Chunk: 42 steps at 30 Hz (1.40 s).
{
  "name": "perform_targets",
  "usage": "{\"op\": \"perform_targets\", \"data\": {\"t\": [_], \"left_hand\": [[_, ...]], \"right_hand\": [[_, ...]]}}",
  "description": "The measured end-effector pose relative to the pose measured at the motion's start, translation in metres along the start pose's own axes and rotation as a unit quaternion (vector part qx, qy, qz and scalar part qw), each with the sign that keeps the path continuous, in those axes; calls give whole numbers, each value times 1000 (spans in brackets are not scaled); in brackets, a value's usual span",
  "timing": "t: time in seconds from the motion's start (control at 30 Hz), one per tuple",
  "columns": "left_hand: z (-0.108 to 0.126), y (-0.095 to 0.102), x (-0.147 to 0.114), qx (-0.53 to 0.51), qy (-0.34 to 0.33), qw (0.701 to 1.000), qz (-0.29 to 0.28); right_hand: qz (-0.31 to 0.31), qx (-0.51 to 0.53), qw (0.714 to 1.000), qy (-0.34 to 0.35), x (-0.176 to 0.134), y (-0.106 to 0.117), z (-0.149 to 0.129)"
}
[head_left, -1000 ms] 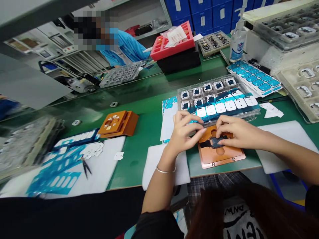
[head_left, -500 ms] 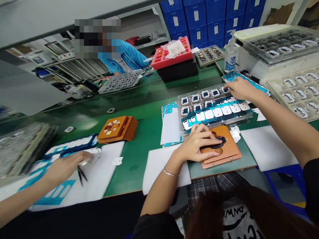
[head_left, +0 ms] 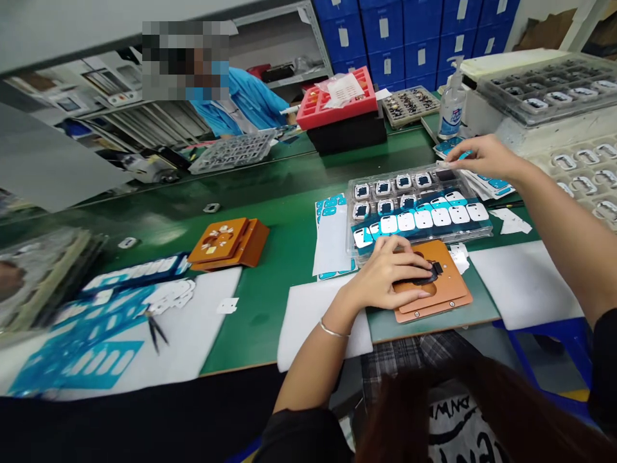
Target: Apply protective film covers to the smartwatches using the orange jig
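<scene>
Left hand: your left hand [head_left: 385, 273] lies flat near the bench's front edge, fingers spread and pressing a small dark part [head_left: 424, 276] into the orange fixture plate [head_left: 434, 289].
Fixture: a smooth, rounded-corner slab with screws at its corners, sitting on the green bench [head_left: 270, 212] between two white foam pads [head_left: 520, 276].
Tray: just behind it, a clear ribbed plastic tray [head_left: 414, 206] holds square dark-faced parts in pockets, with a teal sheet of white rounded stickers [head_left: 424, 218] laid across its near half.
Right hand: your right hand [head_left: 482, 157] hovers at the tray's far right corner, fingertips pinched narrowly on a small flat piece [head_left: 446, 166].
Open room: bare green surface lies left of the tray, up to a second orange fixture [head_left: 226, 241].
Far edge: a red grid tray [head_left: 337, 96] on a black block.
</scene>
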<state>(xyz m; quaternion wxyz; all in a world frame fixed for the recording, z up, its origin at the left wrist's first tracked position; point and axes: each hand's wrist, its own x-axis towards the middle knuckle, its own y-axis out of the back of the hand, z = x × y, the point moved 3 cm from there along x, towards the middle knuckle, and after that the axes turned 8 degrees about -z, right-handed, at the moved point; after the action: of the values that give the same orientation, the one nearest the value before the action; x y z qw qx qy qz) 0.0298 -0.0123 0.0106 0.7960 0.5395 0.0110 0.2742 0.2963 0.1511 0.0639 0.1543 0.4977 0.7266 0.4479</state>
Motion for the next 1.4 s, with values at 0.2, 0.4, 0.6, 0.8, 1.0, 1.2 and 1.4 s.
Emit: {"op": "perform_targets", "data": {"t": [0.2, 0.4, 0.6, 0.8, 1.0, 1.2, 1.4], "left_hand": [[-11, 21, -7, 27, 51, 990, 132], [-16, 29, -11, 69, 79, 978, 181], [-14, 27, -11, 80, 53, 979, 180], [-15, 27, -12, 88, 60, 979, 174], [-16, 25, -12, 95, 48, 978, 179], [-19, 23, -13, 101, 71, 981, 152], [-19, 21, -13, 108, 59, 981, 150]], "right_hand": [[-112, 97, 973, 176, -56, -24, -88], [-266, 50, 935, 228, -78, -76, -108], [-151, -67, 959, 230, -95, -71, -114], [-158, -114, 958, 210, -101, -68, -105], [-161, -38, 959, 230, -104, -75, -118], [-160, -19, 958, 237, -105, -88, -119], [-132, 4, 958, 253, -104, -90, -117]]}}
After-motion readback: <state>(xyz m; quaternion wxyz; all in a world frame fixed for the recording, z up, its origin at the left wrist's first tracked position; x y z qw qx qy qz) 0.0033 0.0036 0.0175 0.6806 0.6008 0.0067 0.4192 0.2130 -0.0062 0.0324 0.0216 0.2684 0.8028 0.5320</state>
